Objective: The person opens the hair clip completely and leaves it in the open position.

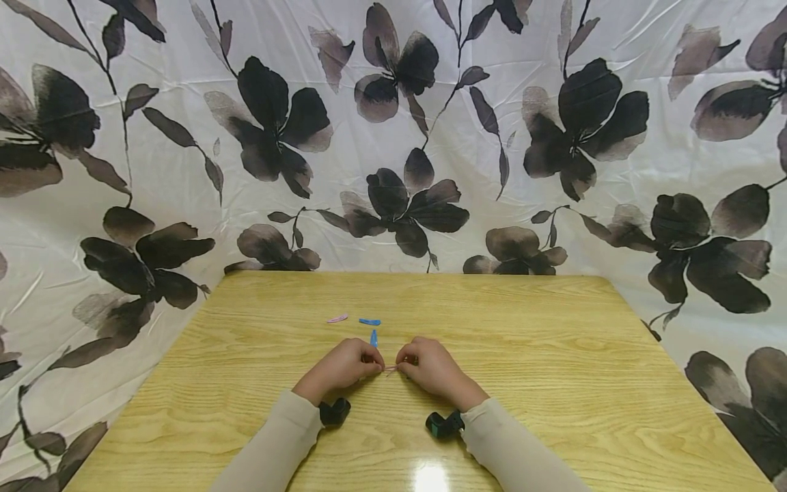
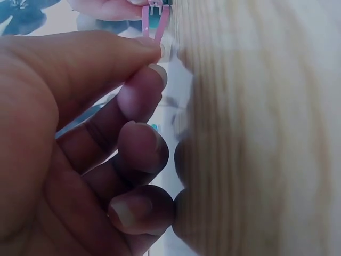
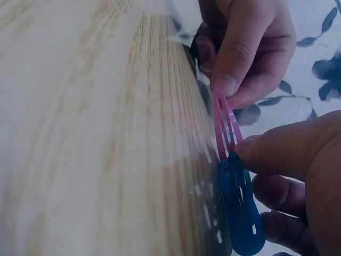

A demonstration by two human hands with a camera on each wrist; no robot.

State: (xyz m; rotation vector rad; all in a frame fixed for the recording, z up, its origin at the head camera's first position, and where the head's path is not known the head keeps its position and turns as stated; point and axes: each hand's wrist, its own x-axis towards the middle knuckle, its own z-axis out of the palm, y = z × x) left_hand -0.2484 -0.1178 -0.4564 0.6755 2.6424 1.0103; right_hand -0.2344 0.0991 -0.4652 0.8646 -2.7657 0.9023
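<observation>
Thumb and forefinger of my left hand (image 1: 344,367) pinch one end of a pink snap hair clip (image 3: 217,125). Facing it, close over the table, my right hand (image 1: 432,370) pinches where the pink clip's other end meets a blue snap hair clip (image 3: 238,213). This blue clip runs back along the right fingers and is mostly hidden in the head view. In the left wrist view the pink clip's (image 2: 145,22) two side strips spread apart, with a bit of blue-green behind them. The other left fingers curl loosely below the pinch.
Just beyond the left fingers a second blue hair clip (image 1: 374,337) lies on the wooden table (image 1: 541,355). Farther back are another blue clip (image 1: 369,322) and a pink clip (image 1: 337,318). A flower-printed cloth (image 1: 393,137) hangs behind the table.
</observation>
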